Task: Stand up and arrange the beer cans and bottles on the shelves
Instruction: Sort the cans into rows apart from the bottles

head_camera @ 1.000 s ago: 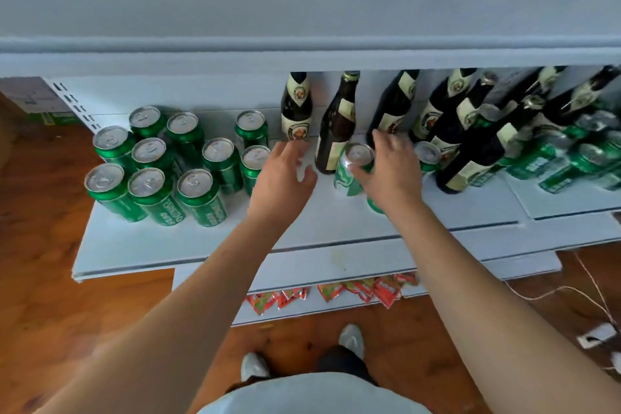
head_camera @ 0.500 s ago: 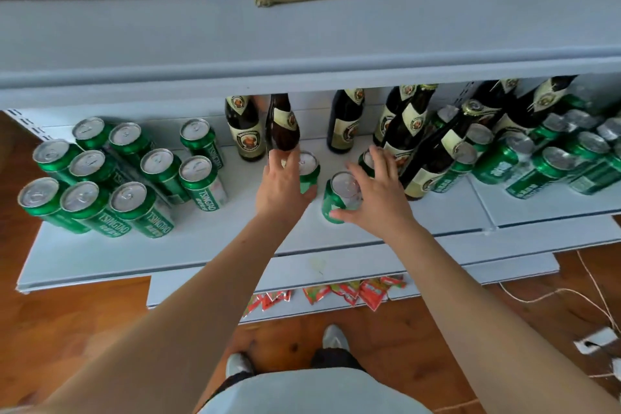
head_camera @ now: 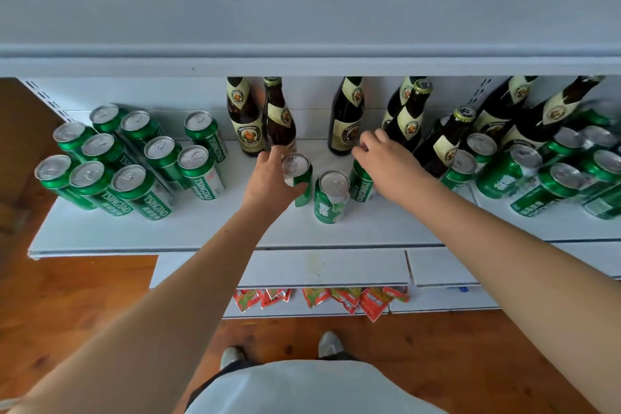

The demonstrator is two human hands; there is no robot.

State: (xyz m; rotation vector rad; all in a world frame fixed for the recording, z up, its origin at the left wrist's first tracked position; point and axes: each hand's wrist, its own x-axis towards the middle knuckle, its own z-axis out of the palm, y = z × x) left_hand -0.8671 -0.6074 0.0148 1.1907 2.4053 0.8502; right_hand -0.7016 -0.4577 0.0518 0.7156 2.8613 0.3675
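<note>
From the head camera, the person is standing over a white metal shelf (head_camera: 201, 232) and reaching in with both arms. The left hand (head_camera: 272, 178) is curling its thumb and fingers round a green aluminium beer can with a silver top (head_camera: 297, 175), which is standing upright near the middle of the shelf. The right hand (head_camera: 386, 161) is hovering with loosely spread fingers over a second green can (head_camera: 361, 183); whether it is actually touching that can or holding anything, I cannot tell. Between the two hands, a third green can with a silver lid (head_camera: 331, 197) is standing free.

To the left, a tidy block of upright green cans (head_camera: 134, 161) is sitting well apart from the hands. Behind them, dark brown glass bottles with cream labels (head_camera: 243, 118) are lining the back, and further right some bottles and cans are leaning together in a crowded jumble.

The cans are probably light, rigid and smooth, so wrapping the hand round the mid-body looks safest. The glass bottles are likely heavier and breakable; taking them low on the body rather than by the neck seems wiser.
</note>
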